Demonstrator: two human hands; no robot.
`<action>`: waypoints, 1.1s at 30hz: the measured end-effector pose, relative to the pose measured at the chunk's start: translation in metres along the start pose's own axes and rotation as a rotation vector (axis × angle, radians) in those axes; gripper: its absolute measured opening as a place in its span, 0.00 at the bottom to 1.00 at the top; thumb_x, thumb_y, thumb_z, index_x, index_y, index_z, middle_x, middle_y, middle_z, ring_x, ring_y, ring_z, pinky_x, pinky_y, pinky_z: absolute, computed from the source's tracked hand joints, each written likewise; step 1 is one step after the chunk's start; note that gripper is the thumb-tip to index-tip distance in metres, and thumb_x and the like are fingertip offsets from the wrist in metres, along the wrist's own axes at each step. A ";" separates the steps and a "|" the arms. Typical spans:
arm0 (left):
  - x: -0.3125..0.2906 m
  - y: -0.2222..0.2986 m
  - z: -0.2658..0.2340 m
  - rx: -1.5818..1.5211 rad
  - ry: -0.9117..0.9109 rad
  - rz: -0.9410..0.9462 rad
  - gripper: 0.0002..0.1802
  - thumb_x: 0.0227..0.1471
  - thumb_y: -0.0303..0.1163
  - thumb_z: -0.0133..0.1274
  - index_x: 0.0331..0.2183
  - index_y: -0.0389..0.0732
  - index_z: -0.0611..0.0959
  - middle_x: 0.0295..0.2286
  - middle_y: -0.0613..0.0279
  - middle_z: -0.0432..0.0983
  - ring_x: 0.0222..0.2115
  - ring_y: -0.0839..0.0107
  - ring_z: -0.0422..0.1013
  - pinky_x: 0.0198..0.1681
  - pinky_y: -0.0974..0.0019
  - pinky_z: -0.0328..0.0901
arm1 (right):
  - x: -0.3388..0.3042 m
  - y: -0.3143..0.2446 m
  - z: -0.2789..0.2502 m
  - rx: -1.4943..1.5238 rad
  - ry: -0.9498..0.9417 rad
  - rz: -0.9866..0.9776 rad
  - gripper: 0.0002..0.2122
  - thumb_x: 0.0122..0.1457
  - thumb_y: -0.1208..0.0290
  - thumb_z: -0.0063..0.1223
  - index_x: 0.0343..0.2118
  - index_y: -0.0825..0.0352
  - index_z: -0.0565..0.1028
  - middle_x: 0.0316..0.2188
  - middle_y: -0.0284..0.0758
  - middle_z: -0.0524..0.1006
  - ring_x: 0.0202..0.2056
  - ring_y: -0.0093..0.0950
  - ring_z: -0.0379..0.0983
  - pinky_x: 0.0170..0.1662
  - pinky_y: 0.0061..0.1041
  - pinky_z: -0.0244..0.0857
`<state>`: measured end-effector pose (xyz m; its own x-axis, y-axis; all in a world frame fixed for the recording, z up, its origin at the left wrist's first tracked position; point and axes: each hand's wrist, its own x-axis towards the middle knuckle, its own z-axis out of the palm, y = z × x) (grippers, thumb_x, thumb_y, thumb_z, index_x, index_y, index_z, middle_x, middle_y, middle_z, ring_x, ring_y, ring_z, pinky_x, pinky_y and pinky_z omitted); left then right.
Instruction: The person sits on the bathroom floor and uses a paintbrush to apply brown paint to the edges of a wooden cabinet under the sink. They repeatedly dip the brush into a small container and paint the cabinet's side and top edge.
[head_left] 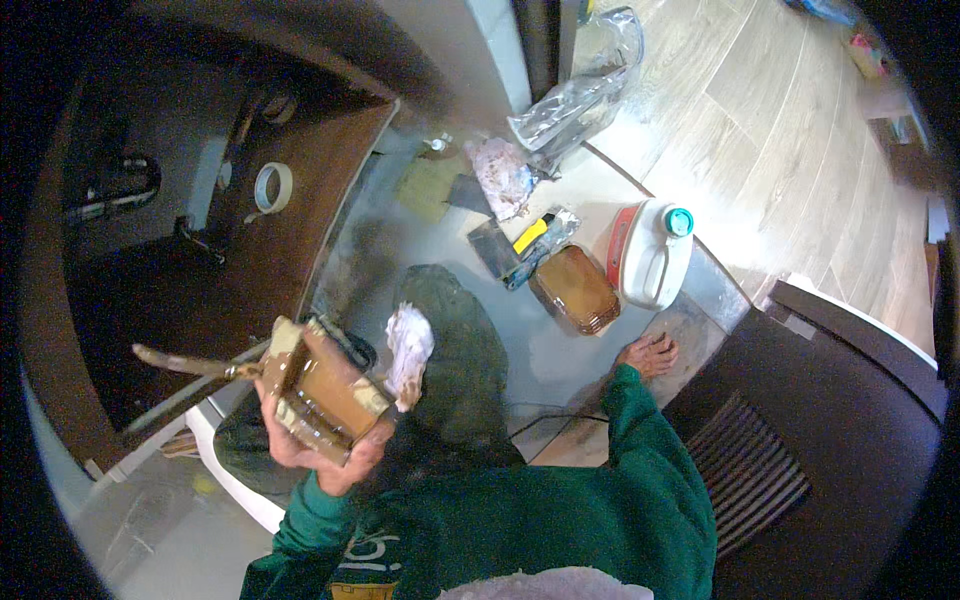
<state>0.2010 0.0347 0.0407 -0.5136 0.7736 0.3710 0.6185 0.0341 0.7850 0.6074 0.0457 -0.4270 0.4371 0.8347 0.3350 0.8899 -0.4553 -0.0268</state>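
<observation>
My left hand (325, 450) is closed around a small tub of brown liquid (335, 385), its rim smeared with tan and brown. A brush (185, 362) rests at the tub's left side, its handle sticking out to the left; its bristle end is hard to make out. My right hand (648, 357) lies on the floor with its fingers spread, holding nothing. Close to it stands a white jug (650, 262) with a teal cap and a red label. A stained white rag (408, 345) lies over my leg, beside the tub.
Left is a dark brown cabinet (290, 235) with a roll of masking tape (272, 188) inside. A brown plastic tray (573, 290), a yellow-handled tool (530, 235), a crumpled rag (500, 175) and clear plastic (590, 95) lie ahead. A dark slotted panel (790, 430) stands at right.
</observation>
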 end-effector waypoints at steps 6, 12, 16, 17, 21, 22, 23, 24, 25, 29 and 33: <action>-0.025 -0.020 -0.065 0.186 -0.075 0.243 0.51 0.37 0.52 0.69 0.53 0.26 0.68 0.48 0.33 0.69 0.47 0.43 0.70 0.47 0.45 0.70 | -0.002 -0.015 0.004 -0.040 -0.007 0.058 0.18 0.61 0.62 0.52 0.52 0.59 0.68 0.56 0.44 0.66 0.59 0.46 0.60 0.60 0.49 0.57; -0.043 -0.019 -0.114 0.280 0.032 0.468 0.49 0.40 0.53 0.67 0.52 0.26 0.68 0.40 0.36 0.76 0.38 0.40 0.73 0.40 0.42 0.71 | 0.033 0.020 -0.009 -0.023 -0.407 -0.056 0.18 0.55 0.62 0.57 0.48 0.59 0.72 0.49 0.38 0.72 0.55 0.43 0.64 0.57 0.44 0.58; -0.059 -0.012 -0.148 0.303 0.012 0.282 0.44 0.37 0.51 0.68 0.47 0.27 0.74 0.39 0.37 0.77 0.39 0.41 0.74 0.42 0.44 0.70 | 0.038 0.022 -0.039 0.083 -0.327 0.011 0.11 0.54 0.66 0.56 0.40 0.62 0.77 0.39 0.38 0.77 0.47 0.44 0.70 0.51 0.43 0.62; -0.063 -0.009 -0.156 0.301 0.000 0.210 0.42 0.36 0.50 0.69 0.46 0.27 0.76 0.39 0.38 0.77 0.39 0.42 0.74 0.42 0.45 0.70 | 0.033 0.014 -0.051 0.225 -0.337 0.041 0.11 0.53 0.66 0.57 0.39 0.62 0.77 0.39 0.39 0.78 0.45 0.43 0.71 0.50 0.42 0.63; -0.070 -0.013 -0.185 0.301 0.057 0.175 0.39 0.33 0.48 0.70 0.42 0.27 0.79 0.40 0.40 0.77 0.40 0.45 0.74 0.44 0.49 0.70 | 0.016 -0.052 -0.118 0.684 -0.538 -0.005 0.08 0.53 0.72 0.56 0.36 0.66 0.78 0.33 0.41 0.80 0.36 0.40 0.76 0.46 0.35 0.69; -0.072 -0.015 -0.193 0.280 0.075 0.167 0.39 0.33 0.48 0.70 0.42 0.27 0.79 0.40 0.40 0.77 0.41 0.45 0.74 0.44 0.49 0.70 | 0.013 -0.079 -0.137 0.766 -0.603 -0.100 0.08 0.54 0.74 0.54 0.37 0.67 0.78 0.34 0.40 0.79 0.36 0.39 0.76 0.45 0.34 0.69; -0.078 -0.015 -0.201 0.260 0.087 0.143 0.39 0.32 0.47 0.71 0.42 0.27 0.79 0.40 0.40 0.77 0.41 0.45 0.74 0.45 0.50 0.69 | 0.010 -0.104 -0.159 0.828 -0.679 -0.182 0.09 0.54 0.76 0.53 0.38 0.67 0.78 0.34 0.40 0.79 0.36 0.37 0.76 0.45 0.33 0.69; -0.082 -0.016 -0.209 0.285 0.104 0.147 0.40 0.32 0.47 0.71 0.42 0.27 0.79 0.41 0.40 0.76 0.42 0.45 0.73 0.45 0.50 0.69 | 0.007 -0.134 -0.179 0.915 -0.683 -0.324 0.09 0.55 0.75 0.54 0.39 0.67 0.78 0.35 0.40 0.79 0.37 0.37 0.77 0.45 0.33 0.70; -0.085 -0.019 -0.216 0.309 0.113 0.156 0.40 0.32 0.46 0.71 0.43 0.27 0.79 0.42 0.39 0.75 0.43 0.45 0.73 0.46 0.50 0.69 | 0.001 -0.167 -0.198 1.000 -0.699 -0.451 0.10 0.56 0.74 0.55 0.40 0.67 0.78 0.36 0.40 0.80 0.38 0.37 0.77 0.46 0.33 0.70; -0.093 -0.030 -0.231 0.237 0.196 0.191 0.41 0.32 0.44 0.72 0.44 0.27 0.78 0.45 0.37 0.73 0.45 0.45 0.72 0.48 0.50 0.68 | -0.028 -0.294 -0.261 0.946 -0.706 -1.040 0.22 0.59 0.54 0.55 0.51 0.64 0.77 0.52 0.46 0.75 0.55 0.45 0.70 0.59 0.39 0.63; -0.099 -0.033 -0.243 0.206 0.149 0.220 0.42 0.34 0.44 0.72 0.47 0.29 0.76 0.45 0.36 0.72 0.44 0.45 0.72 0.48 0.49 0.68 | -0.085 -0.351 -0.300 0.351 -0.806 -1.367 0.32 0.50 0.42 0.59 0.53 0.59 0.77 0.57 0.47 0.71 0.57 0.49 0.66 0.57 0.47 0.63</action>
<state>0.0872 -0.1964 0.0988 -0.4258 0.6764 0.6010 0.8238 0.0151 0.5667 0.2188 0.0414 -0.1636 -0.8109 0.5233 -0.2619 0.5851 0.7168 -0.3792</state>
